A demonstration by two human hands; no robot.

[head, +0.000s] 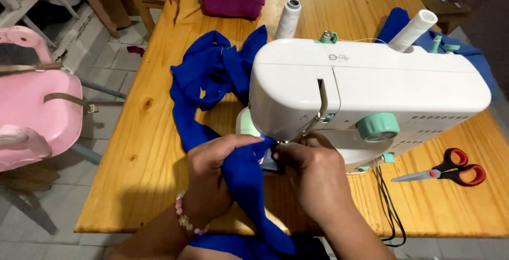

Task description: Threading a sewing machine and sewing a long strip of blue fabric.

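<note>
Blue fabric [241, 172] in two hands, left hand [209, 178], right hand [313, 178]; one sewing machine [366, 90].

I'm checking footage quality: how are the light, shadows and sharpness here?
Head view: even soft light, faint sheen on the table; hands shade the wood below; the machine hides the needle; edges bend slightly; the fabric looks sharp.

Soft matt blue cloth [212, 90] centre frame, glossy white plastic sewing machine [366, 90] on the right, varnished knotty wooden table [143, 148] beneath, shiny pink plastic chair [37, 111] far left.
</note>
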